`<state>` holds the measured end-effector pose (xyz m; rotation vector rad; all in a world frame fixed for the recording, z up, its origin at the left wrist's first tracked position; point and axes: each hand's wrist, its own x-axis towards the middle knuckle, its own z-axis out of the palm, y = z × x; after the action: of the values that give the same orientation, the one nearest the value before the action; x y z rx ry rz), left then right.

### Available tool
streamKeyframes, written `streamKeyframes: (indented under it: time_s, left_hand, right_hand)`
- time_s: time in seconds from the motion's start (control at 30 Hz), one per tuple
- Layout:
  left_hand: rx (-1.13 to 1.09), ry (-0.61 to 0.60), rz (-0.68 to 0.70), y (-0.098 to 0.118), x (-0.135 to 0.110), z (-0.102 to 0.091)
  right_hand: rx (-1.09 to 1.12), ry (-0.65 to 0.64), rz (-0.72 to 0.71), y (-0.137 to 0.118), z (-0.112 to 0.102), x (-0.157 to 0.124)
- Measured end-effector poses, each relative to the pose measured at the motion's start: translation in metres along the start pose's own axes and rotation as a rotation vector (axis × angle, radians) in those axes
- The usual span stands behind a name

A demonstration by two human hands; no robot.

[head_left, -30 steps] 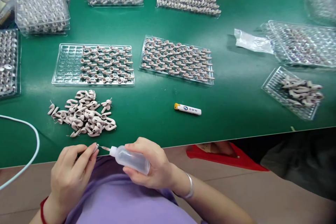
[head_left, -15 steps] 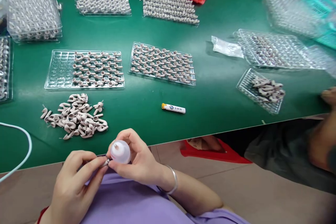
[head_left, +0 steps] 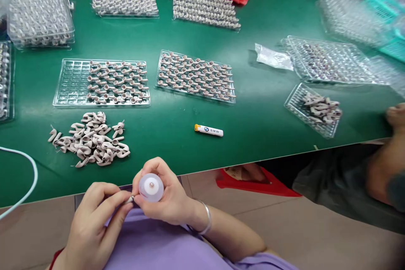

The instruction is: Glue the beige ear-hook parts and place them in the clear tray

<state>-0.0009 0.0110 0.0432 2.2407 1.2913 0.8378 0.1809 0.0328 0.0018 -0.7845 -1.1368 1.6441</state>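
Observation:
My left hand point(head_left: 91, 219) is closed, pinching a small pale earphone housing point(head_left: 130, 199) between thumb and fingertips in front of my body. Most of that housing is hidden by the fingers. My right hand point(head_left: 166, 196) curls around a translucent squeeze bottle point(head_left: 158, 192) whose nozzle faces up toward me. The thumb and index fingertip of that hand meet at the housing's end. Just beyond my hands, a loose pile of beige earphone housings point(head_left: 95, 141) with thin wires lies on the green table point(head_left: 164, 147).
Behind the pile stand a partly filled clear tray point(head_left: 72, 82) and a full tray point(head_left: 196, 76). A white BMW lighter point(head_left: 209, 130) lies to the right. A small tray with housings point(head_left: 321, 109) is near another person's hand point(head_left: 395, 116). A white cable point(head_left: 30, 164) loops at left.
The squeeze bottle has tilted and shifted slightly right and down, so its nozzle points more directly at me. My left fingertips have moved slightly right with the housing.

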Motion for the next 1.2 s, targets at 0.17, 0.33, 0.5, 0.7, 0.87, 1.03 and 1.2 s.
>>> streamKeyframes:
  time_s: [0.17, 0.33, 0.5, 0.7, 0.87, 1.03, 1.2]
  left_hand:
    - [-0.026, -0.018, -0.032, -0.002, -0.004, 0.003]
    - [-0.126, -0.02, -0.112, 0.0, -0.003, 0.004]
    - [-0.28, -0.049, -0.239, 0.004, 0.002, 0.002]
    - [-0.346, -0.041, -0.294, 0.005, -0.001, 0.002]
    - [-0.372, -0.104, -0.296, 0.005, -0.003, 0.0]
    - [-0.422, -0.121, -0.312, 0.006, -0.001, 0.0]
    - [-0.418, -0.106, -0.309, 0.007, 0.001, 0.002]
  right_hand:
    - [-0.026, 0.003, -0.029, 0.002, 0.001, -0.001]
    - [0.004, -0.002, -0.07, 0.004, 0.003, 0.0]
    - [-0.038, -0.008, -0.16, 0.008, 0.002, 0.0]
    - [-0.016, -0.046, -0.227, 0.009, -0.001, 0.001]
    - [0.031, -0.133, -0.216, 0.006, -0.007, 0.004]
    - [0.061, -0.163, -0.206, 0.008, -0.011, 0.006]
    - [0.059, -0.128, -0.209, 0.01, -0.01, 0.005]
